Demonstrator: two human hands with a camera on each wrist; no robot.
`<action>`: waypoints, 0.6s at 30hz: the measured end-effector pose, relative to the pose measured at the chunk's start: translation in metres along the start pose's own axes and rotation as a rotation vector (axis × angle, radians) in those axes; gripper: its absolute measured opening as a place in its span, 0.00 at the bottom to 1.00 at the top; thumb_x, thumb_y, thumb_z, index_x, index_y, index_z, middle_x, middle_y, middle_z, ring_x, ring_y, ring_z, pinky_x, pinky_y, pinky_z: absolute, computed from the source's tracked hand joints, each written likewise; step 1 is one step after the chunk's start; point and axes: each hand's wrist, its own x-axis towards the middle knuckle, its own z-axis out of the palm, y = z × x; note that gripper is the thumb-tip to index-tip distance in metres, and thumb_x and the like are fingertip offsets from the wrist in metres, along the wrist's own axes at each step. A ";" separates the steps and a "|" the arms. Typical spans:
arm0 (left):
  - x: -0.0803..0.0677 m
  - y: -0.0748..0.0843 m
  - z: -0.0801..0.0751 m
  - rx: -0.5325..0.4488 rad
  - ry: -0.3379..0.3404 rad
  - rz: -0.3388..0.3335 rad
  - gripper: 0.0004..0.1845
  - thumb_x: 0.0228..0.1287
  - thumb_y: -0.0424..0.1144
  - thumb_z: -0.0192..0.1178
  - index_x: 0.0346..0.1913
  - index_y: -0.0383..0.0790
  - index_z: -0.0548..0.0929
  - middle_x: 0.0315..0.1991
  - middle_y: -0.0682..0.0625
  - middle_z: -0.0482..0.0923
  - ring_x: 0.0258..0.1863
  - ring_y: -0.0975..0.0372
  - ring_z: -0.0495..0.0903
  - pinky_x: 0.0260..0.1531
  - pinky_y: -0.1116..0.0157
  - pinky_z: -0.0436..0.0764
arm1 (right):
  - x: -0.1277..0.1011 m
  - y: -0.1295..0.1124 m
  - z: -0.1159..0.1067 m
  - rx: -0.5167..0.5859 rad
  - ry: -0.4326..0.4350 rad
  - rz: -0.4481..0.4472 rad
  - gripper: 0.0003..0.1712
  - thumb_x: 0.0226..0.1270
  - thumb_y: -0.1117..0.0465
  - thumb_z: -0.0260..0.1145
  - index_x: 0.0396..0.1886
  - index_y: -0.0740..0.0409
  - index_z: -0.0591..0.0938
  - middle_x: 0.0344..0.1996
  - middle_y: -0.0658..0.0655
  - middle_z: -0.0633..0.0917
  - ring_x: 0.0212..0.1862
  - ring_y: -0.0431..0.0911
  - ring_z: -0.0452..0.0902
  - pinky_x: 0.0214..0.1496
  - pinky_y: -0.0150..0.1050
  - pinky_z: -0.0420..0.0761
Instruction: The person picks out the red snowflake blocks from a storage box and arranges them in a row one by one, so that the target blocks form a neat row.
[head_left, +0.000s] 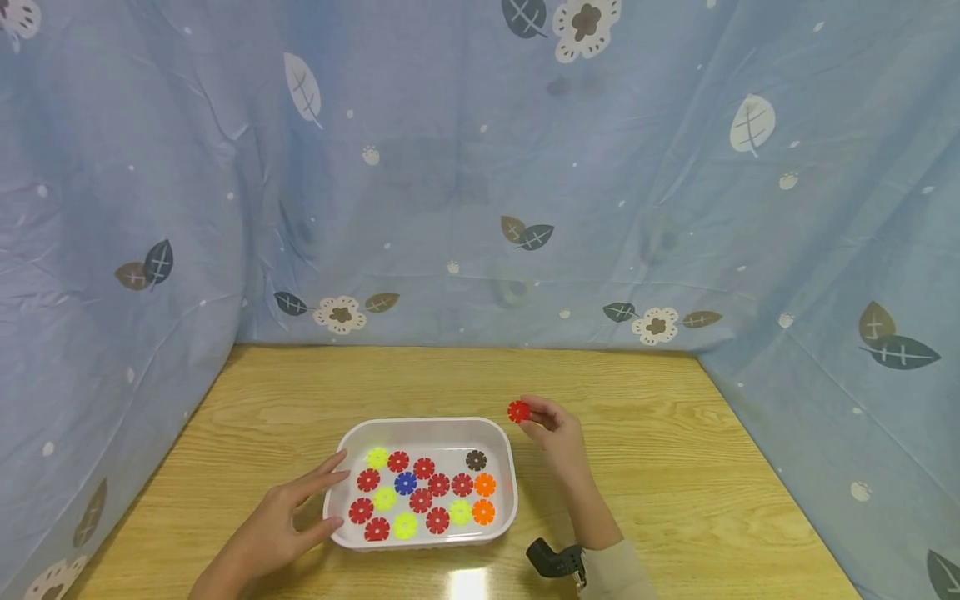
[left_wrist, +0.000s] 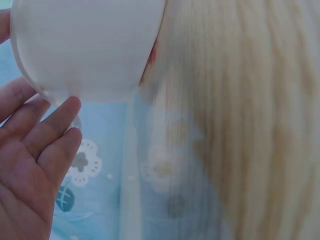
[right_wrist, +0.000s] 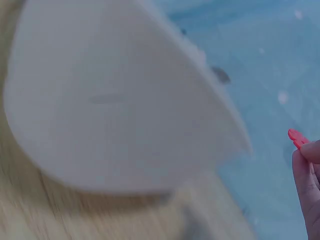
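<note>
- The right hand (head_left: pixel 551 425) pinches a red gear-shaped disc (head_left: pixel 518 411) between thumb and fingertips — it is held up above the wooden table (head_left: pixel 675 467), just beyond the far right corner of the white tray (head_left: pixel 427 425). In the right wrist view only a red edge of the disc (right_wrist: pixel 296 137) shows past a fingertip (right_wrist: pixel 307 160).
- The left hand (head_left: pixel 288 521) lies with fingers straight and spread, holding nothing; its fingertips touch the tray's left wall. The left wrist view shows those fingers (left_wrist: pixel 52 125) against the tray's pale underside (left_wrist: pixel 85 50).
- The tray sits on the table between the two hands and holds a scatter of the same flat discs lying loose on its floor — mostly red, with several yellow-green, two orange at the right side, one blue (head_left: pixel 406 482) near the middle and one dark brown (head_left: pixel 476 459) toward the far right.
- A black wrist strap (head_left: pixel 557 560) sits on the right forearm, just beside a pale sleeve (head_left: pixel 615 575).
- Blue cloth with leaves and flowers (head_left: pixel 480 167) hangs behind and to both sides of the table.
</note>
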 end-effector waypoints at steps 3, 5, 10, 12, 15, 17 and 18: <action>0.000 0.000 0.000 0.004 0.004 0.004 0.25 0.51 0.48 0.64 0.55 0.55 0.75 0.63 0.60 0.64 0.61 0.71 0.62 0.53 0.65 0.69 | 0.006 0.011 -0.011 -0.007 0.037 0.021 0.20 0.54 0.71 0.63 0.50 0.64 0.77 0.45 0.61 0.80 0.42 0.42 0.76 0.41 0.25 0.78; 0.000 0.000 0.000 0.011 0.002 -0.003 0.25 0.51 0.49 0.64 0.55 0.56 0.75 0.63 0.60 0.64 0.61 0.70 0.62 0.53 0.64 0.70 | 0.011 0.018 -0.016 -0.007 0.053 0.035 0.20 0.54 0.72 0.62 0.50 0.65 0.77 0.46 0.62 0.79 0.42 0.42 0.76 0.41 0.24 0.78; 0.000 0.001 0.000 0.016 -0.019 -0.037 0.25 0.51 0.50 0.64 0.55 0.56 0.75 0.64 0.60 0.63 0.61 0.62 0.65 0.52 0.56 0.72 | 0.019 0.033 -0.025 -0.025 0.056 0.069 0.20 0.54 0.74 0.61 0.50 0.65 0.77 0.47 0.63 0.78 0.45 0.46 0.75 0.41 0.23 0.77; 0.000 0.001 0.000 0.016 -0.025 -0.048 0.25 0.51 0.51 0.63 0.55 0.56 0.75 0.64 0.60 0.63 0.61 0.60 0.65 0.51 0.53 0.73 | 0.021 0.038 -0.027 -0.033 0.052 0.086 0.20 0.54 0.75 0.60 0.50 0.66 0.76 0.48 0.63 0.78 0.47 0.48 0.75 0.41 0.23 0.76; 0.000 0.002 0.000 0.024 -0.023 -0.043 0.26 0.51 0.52 0.63 0.55 0.56 0.75 0.64 0.60 0.63 0.61 0.59 0.66 0.50 0.54 0.74 | 0.026 0.045 -0.027 -0.038 0.056 0.115 0.20 0.54 0.75 0.60 0.50 0.66 0.76 0.48 0.63 0.78 0.47 0.49 0.74 0.39 0.23 0.76; 0.000 0.002 0.000 0.028 -0.016 -0.032 0.25 0.51 0.51 0.63 0.55 0.55 0.75 0.64 0.60 0.63 0.60 0.60 0.67 0.50 0.55 0.75 | 0.028 0.048 -0.027 -0.039 0.059 0.126 0.20 0.54 0.75 0.59 0.50 0.67 0.76 0.47 0.64 0.78 0.46 0.48 0.74 0.38 0.23 0.76; 0.001 0.002 0.000 0.031 -0.015 -0.029 0.25 0.51 0.51 0.63 0.55 0.56 0.75 0.64 0.60 0.63 0.60 0.60 0.67 0.50 0.56 0.75 | 0.030 0.049 -0.027 -0.040 0.060 0.130 0.20 0.54 0.76 0.59 0.49 0.67 0.76 0.46 0.64 0.78 0.45 0.48 0.74 0.37 0.23 0.76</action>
